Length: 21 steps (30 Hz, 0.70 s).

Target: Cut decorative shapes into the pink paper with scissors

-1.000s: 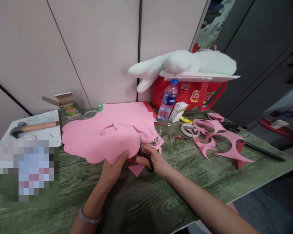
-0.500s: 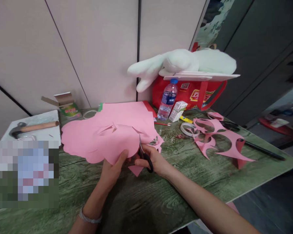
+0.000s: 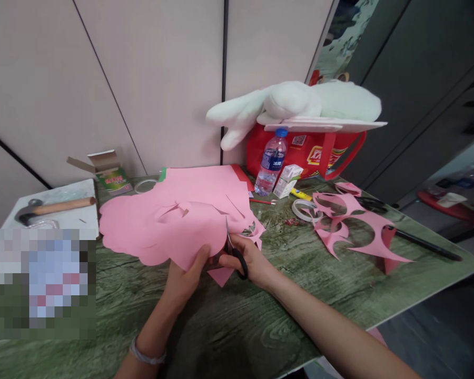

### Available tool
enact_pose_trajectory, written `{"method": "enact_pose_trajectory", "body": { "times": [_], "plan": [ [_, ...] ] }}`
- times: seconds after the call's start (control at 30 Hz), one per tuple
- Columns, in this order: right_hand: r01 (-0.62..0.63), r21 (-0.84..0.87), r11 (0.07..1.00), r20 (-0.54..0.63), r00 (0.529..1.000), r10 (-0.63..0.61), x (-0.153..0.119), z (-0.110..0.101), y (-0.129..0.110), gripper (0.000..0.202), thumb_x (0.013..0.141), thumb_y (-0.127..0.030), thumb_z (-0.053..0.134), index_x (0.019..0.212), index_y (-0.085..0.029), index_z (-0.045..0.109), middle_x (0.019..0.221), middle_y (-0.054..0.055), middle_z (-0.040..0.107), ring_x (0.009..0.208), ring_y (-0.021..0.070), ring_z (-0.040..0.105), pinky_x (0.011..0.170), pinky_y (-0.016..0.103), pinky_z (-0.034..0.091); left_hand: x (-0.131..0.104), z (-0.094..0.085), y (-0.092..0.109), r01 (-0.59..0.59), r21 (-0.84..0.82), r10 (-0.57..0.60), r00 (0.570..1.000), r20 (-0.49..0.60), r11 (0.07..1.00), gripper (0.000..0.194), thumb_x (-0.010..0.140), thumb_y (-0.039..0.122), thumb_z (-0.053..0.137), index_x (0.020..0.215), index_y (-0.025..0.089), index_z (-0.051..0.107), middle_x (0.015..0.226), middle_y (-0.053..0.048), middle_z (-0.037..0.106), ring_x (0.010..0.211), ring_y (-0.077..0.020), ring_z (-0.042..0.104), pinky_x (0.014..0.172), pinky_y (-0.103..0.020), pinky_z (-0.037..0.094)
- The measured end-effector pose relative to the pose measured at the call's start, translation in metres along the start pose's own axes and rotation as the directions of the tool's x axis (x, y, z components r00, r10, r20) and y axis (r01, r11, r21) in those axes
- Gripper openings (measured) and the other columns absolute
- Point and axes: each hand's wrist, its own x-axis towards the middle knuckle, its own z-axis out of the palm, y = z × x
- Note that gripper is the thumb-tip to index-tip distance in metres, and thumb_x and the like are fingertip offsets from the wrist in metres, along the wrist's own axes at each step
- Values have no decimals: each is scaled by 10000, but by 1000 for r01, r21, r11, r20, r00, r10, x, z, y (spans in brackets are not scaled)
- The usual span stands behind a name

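At the centre of the frame, a left hand (image 3: 186, 279) pinches pink paper (image 3: 199, 234) above a green table (image 3: 229, 331), thumb flat on top, other fingers hidden beneath. Just to its right, a right hand (image 3: 253, 265) curls around the handles of scissors (image 3: 240, 256), a blade at the paper's edge; how far the blades part cannot be told. A smooth curve likely calls for turning the paper into steady blades, left thumb well clear.

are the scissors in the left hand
No, the right hand holds the scissors, while the left hand grips the pink paper.
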Motion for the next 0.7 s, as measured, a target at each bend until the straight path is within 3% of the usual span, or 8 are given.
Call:
{"method": "enact_pose_trajectory", "body": {
  "times": [0.2, 0.47, 0.7],
  "plan": [
    [35, -1, 999, 20, 999, -35, -1, 0, 1, 415, 601, -499, 822, 790, -190, 621, 666, -16, 633, 657, 183, 625, 722, 342, 545, -1, 0, 1, 35, -3, -35, 999, 34, 999, 239, 676, 387, 684, 713, 155, 641, 684, -45, 679, 665, -199, 626, 658, -318, 523],
    [54, -129, 990, -50, 997, -61, -1, 2, -5, 436, 586, -549, 808, 701, -172, 619, 606, -12, 583, 546, 126, 496, 580, 275, 500, 1, -3, -5, 34, -33, -32, 998, 57, 999, 249, 696, 391, 688, 735, 150, 642, 682, -32, 663, 648, -179, 596, 648, -306, 503],
    [70, -126, 990, -32, 997, -74, -1, 3, -8, 399, 618, -509, 802, 670, -175, 591, 587, -24, 546, 524, 109, 448, 542, 245, 459, 3, -4, -12, 59, -113, -46, 992, 116, 992, 249, 731, 395, 688, 644, 169, 628, 601, -13, 637, 597, -163, 573, 605, -292, 475]
  ]
}}
